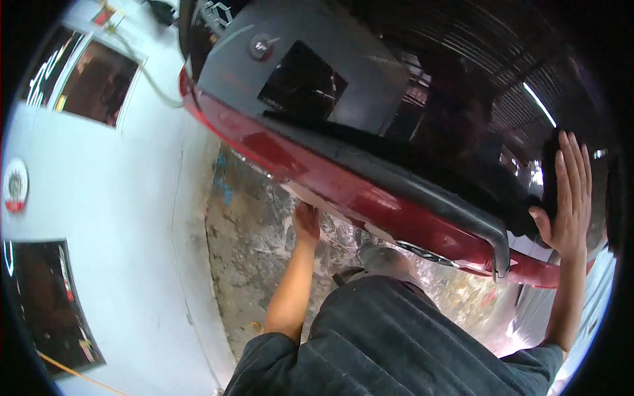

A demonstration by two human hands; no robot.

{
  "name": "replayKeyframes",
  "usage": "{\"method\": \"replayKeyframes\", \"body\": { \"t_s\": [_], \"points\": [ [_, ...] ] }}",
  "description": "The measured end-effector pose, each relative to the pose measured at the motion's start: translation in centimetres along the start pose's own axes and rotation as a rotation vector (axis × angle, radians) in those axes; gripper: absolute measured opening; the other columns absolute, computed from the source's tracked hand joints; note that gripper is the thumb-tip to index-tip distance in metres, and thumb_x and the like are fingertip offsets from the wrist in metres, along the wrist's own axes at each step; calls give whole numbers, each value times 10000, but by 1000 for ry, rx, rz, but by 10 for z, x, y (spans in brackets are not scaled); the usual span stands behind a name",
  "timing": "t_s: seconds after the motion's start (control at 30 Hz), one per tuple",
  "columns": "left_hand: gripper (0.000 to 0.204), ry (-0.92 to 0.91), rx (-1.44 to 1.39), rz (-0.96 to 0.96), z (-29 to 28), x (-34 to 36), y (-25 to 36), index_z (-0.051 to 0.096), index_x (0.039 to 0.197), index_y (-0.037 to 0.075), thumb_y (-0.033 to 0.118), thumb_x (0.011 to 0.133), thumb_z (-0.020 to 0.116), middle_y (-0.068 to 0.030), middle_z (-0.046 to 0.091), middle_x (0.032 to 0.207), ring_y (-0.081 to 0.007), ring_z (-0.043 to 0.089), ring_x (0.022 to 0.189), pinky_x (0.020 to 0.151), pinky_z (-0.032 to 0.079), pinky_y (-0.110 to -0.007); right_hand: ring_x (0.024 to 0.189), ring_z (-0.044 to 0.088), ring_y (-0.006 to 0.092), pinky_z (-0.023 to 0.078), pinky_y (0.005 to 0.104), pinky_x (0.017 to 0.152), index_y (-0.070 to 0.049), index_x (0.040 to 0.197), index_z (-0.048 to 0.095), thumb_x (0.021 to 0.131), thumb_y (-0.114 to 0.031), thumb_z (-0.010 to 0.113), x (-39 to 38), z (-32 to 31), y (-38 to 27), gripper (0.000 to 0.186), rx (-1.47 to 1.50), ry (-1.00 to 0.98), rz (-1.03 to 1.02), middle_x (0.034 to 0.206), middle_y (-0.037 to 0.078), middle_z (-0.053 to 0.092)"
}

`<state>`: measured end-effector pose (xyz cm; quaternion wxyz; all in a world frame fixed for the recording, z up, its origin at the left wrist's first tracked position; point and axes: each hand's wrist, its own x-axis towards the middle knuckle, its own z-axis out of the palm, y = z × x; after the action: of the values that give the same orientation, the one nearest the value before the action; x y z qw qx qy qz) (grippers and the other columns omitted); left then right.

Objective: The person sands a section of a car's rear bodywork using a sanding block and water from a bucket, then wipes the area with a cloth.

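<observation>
A car's dark, glossy glass [456, 99] fills the upper part of the view, with a red painted body panel [356, 188] below it. My right hand [568, 198] lies against the glass at the far right, fingers stretched out and palm to the surface. My left hand [306, 223] is at the panel's lower edge, beside a dull beige patch [323, 202] where the red paint is absent. The fingers of that hand are mostly hidden, so whether they hold anything does not show. A long black strip [422, 188] runs along the glass's bottom edge.
A pale wall [132, 204] stands on the left, with dark window panes [99, 82] and a hose [155, 89] near it. The stained concrete floor [244, 244] shows between wall and car. A dark oval emblem [428, 255] sits low on the red panel.
</observation>
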<state>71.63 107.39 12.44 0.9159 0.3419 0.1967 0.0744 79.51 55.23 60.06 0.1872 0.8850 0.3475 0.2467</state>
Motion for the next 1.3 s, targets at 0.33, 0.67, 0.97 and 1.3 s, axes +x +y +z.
{"method": "replayKeyframes", "body": {
  "t_s": [0.33,0.67,0.97,1.3],
  "points": [
    [341,-16,113,-479,10,-40,-9,630,1367,96,289,1090,582,-63,664,1358,-276,606,1307,1138,489,-458,1557,405,411,275,608,1293,-54,1627,421,1025,-690,486,-1,-10,-8,878,-10,-8,25,1659,209,451],
    [567,-786,1313,-1041,-25,12,7,556,1542,62,343,1054,627,-86,664,1452,-212,608,1331,1112,472,-371,1439,502,372,357,498,1224,59,1541,446,1091,-599,492,-94,-32,-183,799,-11,616,1000,1528,252,524],
    [533,-1280,1766,-908,-119,59,-36,638,1449,9,356,1044,634,-149,693,1419,-280,650,1311,1110,486,-381,1409,508,459,403,492,1198,50,1558,416,1005,-193,694,-116,77,-599,666,632,195,2153,1508,303,523],
    [550,-1582,1907,-1057,-151,-26,-125,601,1475,-18,342,1058,607,-171,710,1368,-261,664,1270,1086,491,-372,1316,583,471,498,523,1092,12,1503,487,1020,-287,660,-196,93,-925,594,875,-393,2680,1421,278,590]
  ]
}}
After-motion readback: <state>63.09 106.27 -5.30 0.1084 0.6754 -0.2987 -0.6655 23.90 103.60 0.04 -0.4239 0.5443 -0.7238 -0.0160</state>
